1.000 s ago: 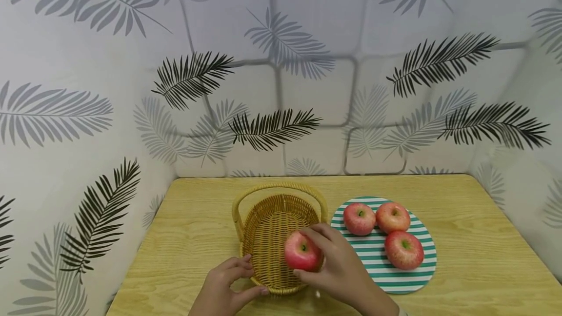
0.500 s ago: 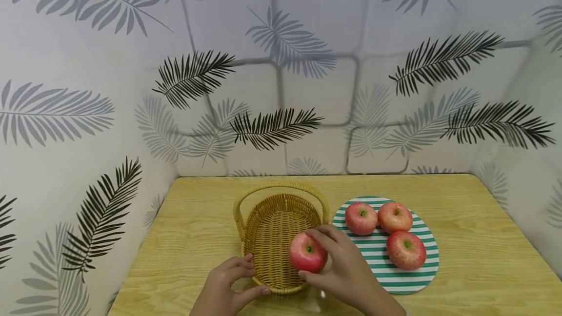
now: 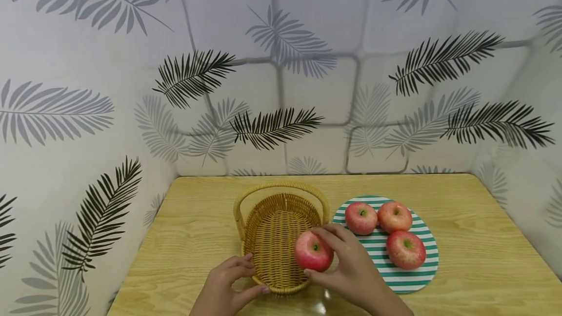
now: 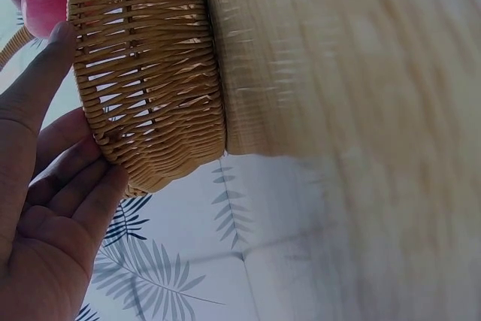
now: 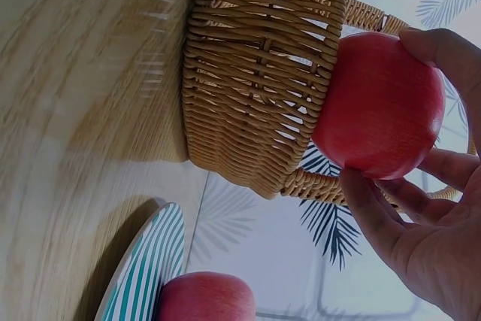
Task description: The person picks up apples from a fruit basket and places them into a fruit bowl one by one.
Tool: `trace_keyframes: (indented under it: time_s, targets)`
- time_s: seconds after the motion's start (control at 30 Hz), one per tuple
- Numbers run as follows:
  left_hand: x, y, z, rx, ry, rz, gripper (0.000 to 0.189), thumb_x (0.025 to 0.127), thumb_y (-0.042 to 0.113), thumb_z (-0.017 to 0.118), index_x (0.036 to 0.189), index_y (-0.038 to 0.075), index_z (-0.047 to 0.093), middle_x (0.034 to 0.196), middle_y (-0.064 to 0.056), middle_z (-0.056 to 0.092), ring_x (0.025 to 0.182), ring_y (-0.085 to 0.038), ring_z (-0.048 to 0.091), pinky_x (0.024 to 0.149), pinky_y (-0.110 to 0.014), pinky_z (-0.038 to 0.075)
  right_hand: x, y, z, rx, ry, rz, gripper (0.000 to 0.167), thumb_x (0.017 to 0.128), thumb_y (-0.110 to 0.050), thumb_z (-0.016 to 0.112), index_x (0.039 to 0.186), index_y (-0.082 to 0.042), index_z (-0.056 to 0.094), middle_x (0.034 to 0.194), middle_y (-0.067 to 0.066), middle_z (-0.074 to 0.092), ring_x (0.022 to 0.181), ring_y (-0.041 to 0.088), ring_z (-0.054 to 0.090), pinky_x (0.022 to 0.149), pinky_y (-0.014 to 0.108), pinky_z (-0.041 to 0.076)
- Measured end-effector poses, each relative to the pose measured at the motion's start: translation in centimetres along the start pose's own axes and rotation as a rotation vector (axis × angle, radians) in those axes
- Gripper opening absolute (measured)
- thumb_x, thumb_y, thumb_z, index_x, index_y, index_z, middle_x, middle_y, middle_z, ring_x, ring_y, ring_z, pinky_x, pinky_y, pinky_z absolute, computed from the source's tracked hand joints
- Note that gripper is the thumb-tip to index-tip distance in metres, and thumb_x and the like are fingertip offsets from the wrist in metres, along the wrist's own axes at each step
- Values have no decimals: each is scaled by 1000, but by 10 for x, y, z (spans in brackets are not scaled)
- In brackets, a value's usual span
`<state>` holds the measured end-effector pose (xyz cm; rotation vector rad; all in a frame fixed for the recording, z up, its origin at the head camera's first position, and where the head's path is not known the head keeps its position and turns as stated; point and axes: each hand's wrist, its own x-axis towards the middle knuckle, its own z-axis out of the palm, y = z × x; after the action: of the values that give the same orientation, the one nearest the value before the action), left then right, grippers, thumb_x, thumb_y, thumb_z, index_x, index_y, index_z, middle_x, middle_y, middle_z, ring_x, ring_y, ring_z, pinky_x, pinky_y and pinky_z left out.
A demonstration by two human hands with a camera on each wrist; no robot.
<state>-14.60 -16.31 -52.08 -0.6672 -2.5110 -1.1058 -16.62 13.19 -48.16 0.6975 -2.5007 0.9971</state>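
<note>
A wicker basket (image 3: 281, 243) with an arched handle stands on the table, and no fruit lies in it. My left hand (image 3: 228, 282) holds its near left rim. In the left wrist view the thumb (image 4: 46, 65) lies at the rim, and bent fingers rest against the woven side. My right hand (image 3: 347, 267) grips a red apple (image 3: 312, 252) between thumb and fingers, at the basket's right rim. In the right wrist view that apple (image 5: 382, 107) sits at the height of the rim, partly overlapping it.
Right of the basket lies a round mat (image 3: 373, 267) with green and white stripes. On it are three more apples: one at back left (image 3: 361, 218), one at back right (image 3: 395, 217) and one nearer the front (image 3: 406, 250). A leaf-patterned wall (image 3: 307, 150) rises behind the wooden table (image 3: 193, 228).
My right hand has shifted a little to the right with the apple, from over the basket's inside toward its right rim. The left hand has stayed at the basket.
</note>
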Motion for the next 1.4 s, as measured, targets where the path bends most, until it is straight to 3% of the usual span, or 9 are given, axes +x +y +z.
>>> trace_keyframes:
  time_s: [0.13,0.33,0.47,0.73,0.93,1.13,1.3,1.4]
  targets:
    - [-1,0,0,-5,-7,-6,37,71,42,87,84,9,77,93,4,69,107,-26,72,83,-30,62,-2,1,-2,-16,13,1,68,68,-41,92,128,-26,64,125,-13,57,112,4,57,87,31,58]
    - [-1,0,0,14,-7,-22,39,71,45,86,85,9,78,95,11,68,107,-24,72,84,-30,62,-4,4,-6,-28,14,1,70,69,-42,91,130,-23,63,126,-11,57,112,6,58,88,33,58]
    - [-1,1,0,11,-13,-22,40,72,46,86,85,9,78,94,9,69,107,-24,72,84,-30,62,-8,9,-10,-29,46,-8,72,66,-39,93,130,-22,64,124,-10,58,107,6,58,84,30,58]
    - [-1,1,-1,4,-14,-22,39,72,45,86,85,10,78,95,11,68,107,-25,72,84,-30,62,-15,17,-21,-47,43,65,70,68,-48,91,129,-26,65,123,-14,56,104,2,59,82,28,59]
    - [0,2,-2,-1,-8,-14,38,71,43,87,86,8,78,95,12,68,106,-26,72,84,-30,62,-16,24,-25,-65,32,73,70,69,-51,89,129,-26,64,122,-15,56,104,3,57,84,29,58]
    - [-1,1,-2,2,-12,-19,38,71,43,87,86,9,78,96,11,68,106,-26,72,84,-30,62,-18,32,-28,-82,62,55,71,65,-46,93,127,-24,66,124,-13,58,106,5,59,84,27,58]
    - [-1,3,-3,10,-16,-32,37,72,44,86,86,11,78,96,12,68,106,-24,72,84,-30,62,-20,42,-33,-104,83,56,71,63,-37,95,127,-21,66,127,-8,59,113,8,57,89,15,52]
    - [0,5,-4,8,-21,-35,36,72,44,86,86,11,78,96,12,68,106,-24,72,84,-30,62,-22,48,-36,-135,89,80,72,63,-37,96,127,-21,66,124,-9,60,109,7,58,87,19,53]
